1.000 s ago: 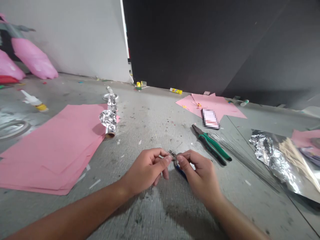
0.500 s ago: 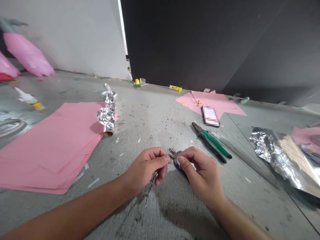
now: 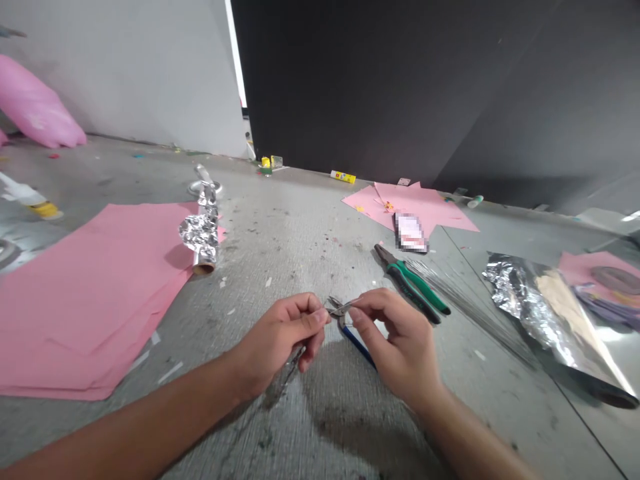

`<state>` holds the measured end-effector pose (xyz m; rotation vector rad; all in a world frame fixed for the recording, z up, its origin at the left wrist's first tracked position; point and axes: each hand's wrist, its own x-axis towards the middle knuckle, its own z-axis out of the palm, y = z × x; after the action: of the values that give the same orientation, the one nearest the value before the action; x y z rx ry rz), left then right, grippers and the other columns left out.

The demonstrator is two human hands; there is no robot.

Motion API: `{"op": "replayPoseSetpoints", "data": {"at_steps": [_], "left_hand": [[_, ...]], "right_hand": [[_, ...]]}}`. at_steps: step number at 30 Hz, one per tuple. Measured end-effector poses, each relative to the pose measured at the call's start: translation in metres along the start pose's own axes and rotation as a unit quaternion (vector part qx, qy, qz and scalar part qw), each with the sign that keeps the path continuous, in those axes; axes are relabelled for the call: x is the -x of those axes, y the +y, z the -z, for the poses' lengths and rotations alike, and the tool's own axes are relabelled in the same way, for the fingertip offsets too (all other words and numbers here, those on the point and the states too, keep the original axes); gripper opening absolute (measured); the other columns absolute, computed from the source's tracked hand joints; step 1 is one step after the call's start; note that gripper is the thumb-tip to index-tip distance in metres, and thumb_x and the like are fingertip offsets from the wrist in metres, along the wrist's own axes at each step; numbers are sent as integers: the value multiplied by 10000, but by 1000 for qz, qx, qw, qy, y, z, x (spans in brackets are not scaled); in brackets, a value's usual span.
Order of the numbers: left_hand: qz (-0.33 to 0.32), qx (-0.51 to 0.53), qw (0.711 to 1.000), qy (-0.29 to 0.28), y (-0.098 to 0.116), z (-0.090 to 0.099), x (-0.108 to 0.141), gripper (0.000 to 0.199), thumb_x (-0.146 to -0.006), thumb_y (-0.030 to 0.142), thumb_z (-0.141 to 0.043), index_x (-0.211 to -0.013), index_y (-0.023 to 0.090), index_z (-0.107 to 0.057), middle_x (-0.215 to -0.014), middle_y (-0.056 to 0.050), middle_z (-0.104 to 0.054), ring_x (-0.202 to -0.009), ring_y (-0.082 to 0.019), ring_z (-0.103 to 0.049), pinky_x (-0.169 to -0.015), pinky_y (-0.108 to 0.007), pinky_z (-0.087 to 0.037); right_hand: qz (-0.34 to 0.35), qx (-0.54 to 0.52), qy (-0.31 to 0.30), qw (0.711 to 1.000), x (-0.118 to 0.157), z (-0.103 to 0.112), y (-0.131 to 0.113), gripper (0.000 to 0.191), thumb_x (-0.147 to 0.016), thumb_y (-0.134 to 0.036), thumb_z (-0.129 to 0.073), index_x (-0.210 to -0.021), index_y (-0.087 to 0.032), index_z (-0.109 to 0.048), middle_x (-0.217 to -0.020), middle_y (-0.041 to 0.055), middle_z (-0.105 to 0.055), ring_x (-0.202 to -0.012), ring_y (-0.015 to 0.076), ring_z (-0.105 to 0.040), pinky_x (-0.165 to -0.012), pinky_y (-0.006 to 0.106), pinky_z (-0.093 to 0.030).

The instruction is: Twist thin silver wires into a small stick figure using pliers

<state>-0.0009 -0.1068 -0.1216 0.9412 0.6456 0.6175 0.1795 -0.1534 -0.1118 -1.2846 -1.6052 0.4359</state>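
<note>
Thin metal wire [image 3: 342, 309] runs between my two hands. My left hand [image 3: 295, 333] pinches one end of it between thumb and forefinger, and a dark twisted strand [image 3: 290, 373] hangs below its fingers. The other end is pinched by my right hand [image 3: 395, 340]. On the floor just behind and between the hands lie small pliers with blue handles [image 3: 357, 345], partly hidden by my right hand. Larger pliers with green and black handles [image 3: 417, 287] rest beyond my right hand, beside a bundle of thin wires [image 3: 470, 310].
Pink sheets [image 3: 100, 293] and crumpled foil on a cardboard tube [image 3: 203, 230] lie left. At the back are a phone [image 3: 411, 233], more pink paper [image 3: 445, 207] and a yellow tube [image 3: 343, 177]. A foil roll [image 3: 560, 327] is at right, a glue bottle [image 3: 33, 200] far left.
The view has turned slightly right, so things sit further left. The wire between my hands shows more clearly, and more of the blue-handled pliers is visible.
</note>
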Motion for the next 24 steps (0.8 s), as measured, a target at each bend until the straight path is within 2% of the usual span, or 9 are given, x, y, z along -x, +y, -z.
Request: {"op": "replayPoseSetpoints", "data": {"at_steps": [2, 4, 8, 12, 15, 18, 22, 24], "left_hand": [[17, -10, 1000, 9, 2, -1, 0, 286, -906, 341, -603, -694, 176, -504, -507, 38, -524, -434, -67, -450, -402, -157, -345], [33, -7, 999, 4, 5, -2, 1, 280, -899, 328, -604, -687, 175, -505, -483, 40, -509, -414, -68, -437, -385, -157, -326], [59, 7, 998, -19, 8, -3, 1, 238, -886, 309, -605, -707, 172, -529, -463, 41, -497, -386, -69, -428, -373, -161, -303], [76, 5, 997, -22, 6, -3, 0, 259, -880, 316, -605, -689, 169, -511, -472, 41, -500, -377, -63, -438, -379, -165, -290], [71, -14, 997, -11, 4, -3, 0, 275, -871, 316, -613, -674, 169, -490, -477, 42, -498, -393, -60, -436, -396, -163, -291], [64, -47, 997, -9, 3, -3, -1, 274, -879, 334, -597, -684, 173, -489, -480, 42, -501, -407, -67, -428, -407, -175, -311], [10, -132, 991, 6, 2, -3, 1, 277, -903, 343, -556, -695, 179, -473, -513, 39, -521, -452, -81, -447, -456, -205, -365], [-35, -183, 982, 20, 2, -3, 3, 276, -920, 350, -527, -709, 185, -458, -537, 44, -510, -482, -87, -448, -488, -221, -379]], "right_hand": [[-50, -78, -9, 996, 1, -1, 1, 49, -901, -227, -594, -912, -206, -636, -760, 10, -640, -681, 135, -606, -606, 280, -506], [-86, -136, -14, 987, 2, -2, 2, 91, -901, -267, -604, -959, -205, -637, -742, 2, -638, -656, 124, -605, -595, 269, -506], [-132, -214, -42, 967, 4, -5, 4, 142, -906, -319, -609, -864, -189, -648, -716, 9, -659, -614, 104, -607, -562, 242, -484], [-179, -307, -53, 933, 3, -8, 4, 159, -895, -351, -631, -854, -198, -622, -723, -3, -677, -503, 61, -548, -445, 191, -402], [-186, -314, -42, 930, 3, -8, 4, 181, -887, -350, -640, -808, -190, -606, -709, -12, -669, -445, 36, -502, -406, 177, -359], [-185, -300, -39, 935, 4, -7, 5, 213, -884, -383, -636, -801, -188, -613, -728, 9, -692, -448, 54, -536, -400, 188, -362], [-209, -223, -47, 951, 4, -4, 7, 324, -905, -446, -589, -750, -168, -650, -495, -11, -609, -397, 67, -468, -410, 205, -356], [-230, -191, -46, 953, 2, -2, 7, 361, -902, -473, -581, -726, -165, -645, -444, -14, -580, -378, 69, -442, -403, 208, -344]]}}
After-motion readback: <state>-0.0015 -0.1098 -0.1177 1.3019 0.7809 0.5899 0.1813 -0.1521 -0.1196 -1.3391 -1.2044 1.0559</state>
